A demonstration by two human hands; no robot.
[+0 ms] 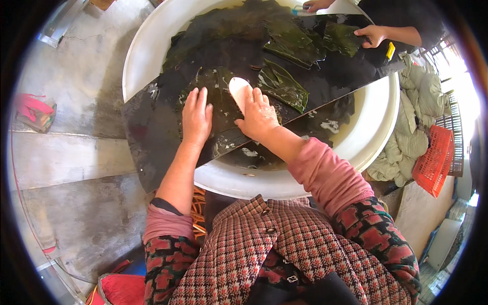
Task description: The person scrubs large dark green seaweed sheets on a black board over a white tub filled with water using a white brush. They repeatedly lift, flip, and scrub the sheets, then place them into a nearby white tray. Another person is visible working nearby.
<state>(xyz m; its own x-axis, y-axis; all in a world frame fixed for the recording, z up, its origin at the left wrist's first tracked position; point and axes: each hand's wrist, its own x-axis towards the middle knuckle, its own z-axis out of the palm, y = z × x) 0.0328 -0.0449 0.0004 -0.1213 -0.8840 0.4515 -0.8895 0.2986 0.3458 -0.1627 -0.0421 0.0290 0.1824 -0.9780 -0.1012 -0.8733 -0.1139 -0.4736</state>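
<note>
A dark board (148,137) lies tilted across a large white round tub (244,187) of murky water. My left hand (196,118) rests flat, fingers extended, on a wet, dark green sheet that looks like kelp (220,108). To its right, my right hand (260,116) is closed over a white oval-ended tool (237,88) pressed against that sheet. The tool's underside is hidden, so its exact kind cannot be told. Beside my right hand lies a folded, glossy green kelp piece (284,85).
Across the board, a co-worker's hand (373,36) holds a kelp piece (341,38). Near it lies a yellow-handled tool (390,50). More kelp (213,30) soaks in the tub. Pale sacks (408,129) and a red plastic basket (433,160) stand at the right.
</note>
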